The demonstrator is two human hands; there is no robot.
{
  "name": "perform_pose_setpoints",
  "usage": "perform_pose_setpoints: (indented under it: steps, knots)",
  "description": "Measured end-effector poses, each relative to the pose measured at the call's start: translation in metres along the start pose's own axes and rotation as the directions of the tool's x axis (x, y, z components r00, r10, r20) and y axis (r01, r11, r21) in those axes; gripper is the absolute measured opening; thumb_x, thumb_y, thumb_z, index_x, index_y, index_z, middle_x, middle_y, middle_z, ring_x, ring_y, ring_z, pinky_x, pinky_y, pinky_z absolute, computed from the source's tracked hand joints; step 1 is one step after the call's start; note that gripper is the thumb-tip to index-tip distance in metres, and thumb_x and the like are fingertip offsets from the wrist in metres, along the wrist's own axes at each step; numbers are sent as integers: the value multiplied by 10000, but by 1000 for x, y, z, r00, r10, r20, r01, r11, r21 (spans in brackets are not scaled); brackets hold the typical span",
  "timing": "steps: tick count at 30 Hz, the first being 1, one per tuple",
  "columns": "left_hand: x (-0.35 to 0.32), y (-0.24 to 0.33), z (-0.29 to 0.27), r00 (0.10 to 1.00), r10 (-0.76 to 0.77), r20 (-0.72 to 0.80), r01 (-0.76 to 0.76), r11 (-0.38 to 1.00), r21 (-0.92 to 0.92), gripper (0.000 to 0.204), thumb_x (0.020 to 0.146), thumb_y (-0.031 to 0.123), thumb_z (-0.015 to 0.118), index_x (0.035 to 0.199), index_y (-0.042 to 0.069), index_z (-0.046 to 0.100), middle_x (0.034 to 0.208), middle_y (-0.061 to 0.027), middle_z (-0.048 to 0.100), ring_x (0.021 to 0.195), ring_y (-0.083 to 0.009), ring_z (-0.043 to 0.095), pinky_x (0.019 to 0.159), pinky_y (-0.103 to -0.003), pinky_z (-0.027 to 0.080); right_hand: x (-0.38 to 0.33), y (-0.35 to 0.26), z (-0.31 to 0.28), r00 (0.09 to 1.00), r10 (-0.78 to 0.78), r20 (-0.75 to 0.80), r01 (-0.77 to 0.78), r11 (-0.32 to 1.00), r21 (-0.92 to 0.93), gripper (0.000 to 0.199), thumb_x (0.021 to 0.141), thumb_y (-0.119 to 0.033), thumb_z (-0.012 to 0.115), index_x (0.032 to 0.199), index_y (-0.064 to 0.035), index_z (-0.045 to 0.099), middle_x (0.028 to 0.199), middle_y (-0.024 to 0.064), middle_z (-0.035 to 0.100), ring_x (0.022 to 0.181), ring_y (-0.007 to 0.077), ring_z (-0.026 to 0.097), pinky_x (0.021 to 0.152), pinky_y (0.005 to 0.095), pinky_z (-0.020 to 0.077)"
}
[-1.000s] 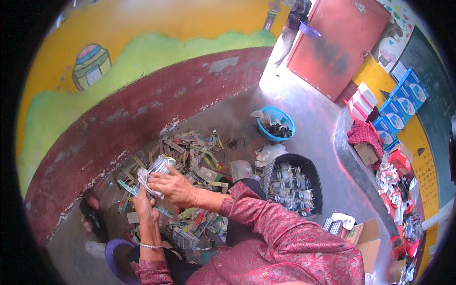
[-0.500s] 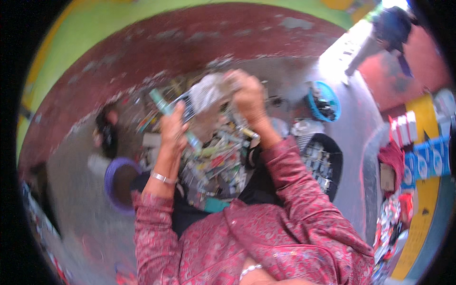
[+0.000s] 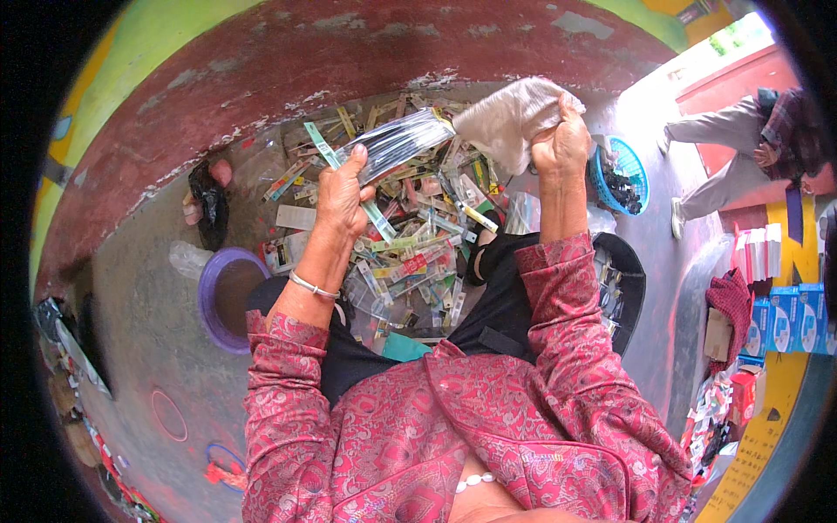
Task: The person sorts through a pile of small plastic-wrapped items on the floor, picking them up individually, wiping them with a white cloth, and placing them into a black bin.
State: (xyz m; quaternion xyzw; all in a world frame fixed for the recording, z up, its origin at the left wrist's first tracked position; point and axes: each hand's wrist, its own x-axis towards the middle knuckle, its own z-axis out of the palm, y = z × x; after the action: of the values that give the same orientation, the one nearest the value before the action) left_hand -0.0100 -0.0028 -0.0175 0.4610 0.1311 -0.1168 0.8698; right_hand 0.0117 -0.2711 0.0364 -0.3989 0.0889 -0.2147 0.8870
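Note:
My left hand (image 3: pixel 342 199) is closed on a bundle of thin, shiny dark sticks (image 3: pixel 399 142) that looks wrapped in clear plastic. A long pale-green strip (image 3: pixel 319 144) crosses beneath the same hand; whether it is joined to the bundle I cannot tell. On the right, my raised right hand (image 3: pixel 561 144) grips a whitish cloth (image 3: pixel 508 118) by its far-right corner. The cloth's left end meets the tip of the bundle. Under both hands spreads a heap of flat, colourful packaging strips (image 3: pixel 414 261) on the floor, between my legs.
A purple basin (image 3: pixel 209 301) stands at left, near a black plastic bag (image 3: pixel 209 205). To the right are a blue basket (image 3: pixel 643 187) with dark contents and a black tray (image 3: pixel 635 296) of small items. Beyond, a person in light trousers (image 3: pixel 719 166) stands near blue boxes (image 3: pixel 785 318).
My right hand has swung to the right, drawing the cloth off the bundle toward its tip. My left hand has moved slightly right and still holds the bundle, which now shows more fully.

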Motion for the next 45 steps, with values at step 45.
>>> perform_pose_setpoints:
  steps: [45]
  knots:
    - [-7, -1, 18, 1000, -6, 27, 11, 982, -190, 215, 882, 192, 499, 1018, 36, 555, 894, -13, 585, 623, -49, 482, 400, -158, 308, -96, 75, 55, 504, -19, 863, 832, -257, -492, 529, 769, -378, 544, 1093, 38, 509, 1157, 153, 500, 1127, 261, 437, 974, 536, 186]
